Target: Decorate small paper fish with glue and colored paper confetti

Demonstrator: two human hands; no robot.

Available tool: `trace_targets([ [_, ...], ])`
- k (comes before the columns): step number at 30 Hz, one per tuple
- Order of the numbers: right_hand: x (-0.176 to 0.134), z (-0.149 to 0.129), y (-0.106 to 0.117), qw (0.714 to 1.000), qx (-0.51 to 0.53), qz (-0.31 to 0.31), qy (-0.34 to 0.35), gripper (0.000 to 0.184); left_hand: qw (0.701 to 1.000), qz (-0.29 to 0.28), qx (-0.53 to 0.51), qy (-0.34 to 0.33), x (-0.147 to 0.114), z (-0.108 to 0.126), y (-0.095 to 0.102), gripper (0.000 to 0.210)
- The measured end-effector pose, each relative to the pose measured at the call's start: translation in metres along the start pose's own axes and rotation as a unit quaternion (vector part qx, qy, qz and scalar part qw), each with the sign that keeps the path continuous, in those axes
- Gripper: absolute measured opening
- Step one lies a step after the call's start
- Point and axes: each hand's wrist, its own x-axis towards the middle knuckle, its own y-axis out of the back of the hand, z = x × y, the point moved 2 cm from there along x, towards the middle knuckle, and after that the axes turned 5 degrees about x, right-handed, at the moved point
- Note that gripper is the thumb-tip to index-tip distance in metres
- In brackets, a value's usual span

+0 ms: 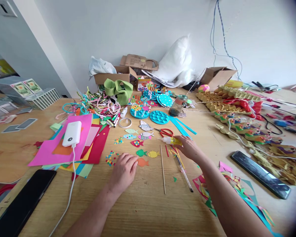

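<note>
My right hand grips a small yellow glue bottle lying sideways, its white nozzle pointing left. Just beyond it are red-handled scissors. On the table my left hand rests with curled fingers beside an orange paper fish; whatever may be under its fingertips is hidden. Near that hand lie a green paper fish, a yellow paper fish and a decorated red fish. Several patterned fish lie farther back. Colored paper dots are scattered left of my left hand.
A wooden stick and a pen lie between my arms. Colored paper sheets and a white power bank are at left. Phones flank the workspace. Blue discs and a glass jar stand behind; paper scraps lie right.
</note>
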Motion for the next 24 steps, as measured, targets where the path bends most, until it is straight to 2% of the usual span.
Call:
trace_targets([
  [8,0.002,0.007,-0.006,0.999,0.03,0.026,0.024,0.038,1.0,0.0,-0.005,0.007,-0.001,0.001,-0.001,0.023],
  [13,0.001,0.003,0.0,0.997,0.047,0.043,0.032,0.041,1.0,-0.005,-0.006,0.016,0.0,0.002,-0.001,0.023],
  [20,0.01,-0.005,0.016,0.985,0.059,0.148,0.064,0.045,0.999,-0.011,-0.01,0.029,-0.003,0.004,-0.004,0.023],
  [24,0.019,-0.024,0.028,0.976,0.089,0.186,0.072,0.044,0.999,-0.014,-0.014,0.03,-0.003,0.005,-0.005,0.024],
])
